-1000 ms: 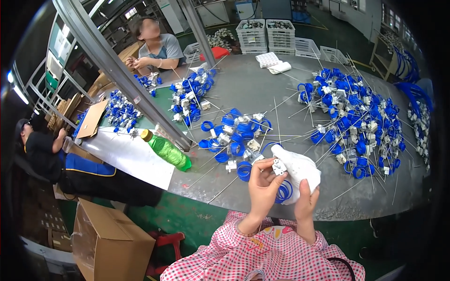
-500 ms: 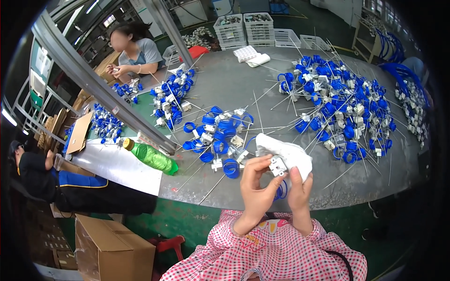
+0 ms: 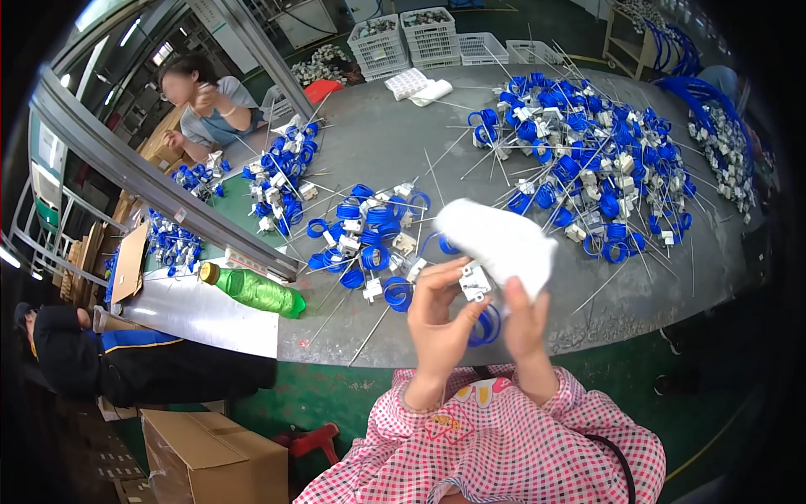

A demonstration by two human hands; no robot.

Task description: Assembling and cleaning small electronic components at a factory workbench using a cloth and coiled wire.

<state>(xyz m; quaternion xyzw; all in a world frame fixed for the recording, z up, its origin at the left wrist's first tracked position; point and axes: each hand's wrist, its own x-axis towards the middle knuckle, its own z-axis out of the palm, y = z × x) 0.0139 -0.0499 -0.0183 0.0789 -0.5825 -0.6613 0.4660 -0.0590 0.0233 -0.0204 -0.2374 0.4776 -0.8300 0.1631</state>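
Note:
In front of me my left hand (image 3: 438, 326) is closed on a small white-and-metal thermostat-like part (image 3: 475, 284), gripped between thumb and fingers. A blue coil (image 3: 485, 328) hangs just below the part, between my hands. My right hand (image 3: 529, 326) pinches a white, soft-looking roll or folded sheet (image 3: 495, 239), blurred, with its far end reaching over toward the left. Close to my left hand lies a pile of similar parts (image 3: 369, 239) with blue coils and thin metal rods.
A large heap of the same parts (image 3: 592, 160) covers the table's right side. A green bottle (image 3: 256, 291) lies at the left near a metal post (image 3: 159, 181). White sheets (image 3: 420, 87) lie at the back. A co-worker (image 3: 210, 109) sits far left; a cardboard box (image 3: 214, 454) stands below.
The white roll has swung away from the part, and my right hand has shifted slightly apart from the left. The view has turned a little. The co-worker has raised one hand.

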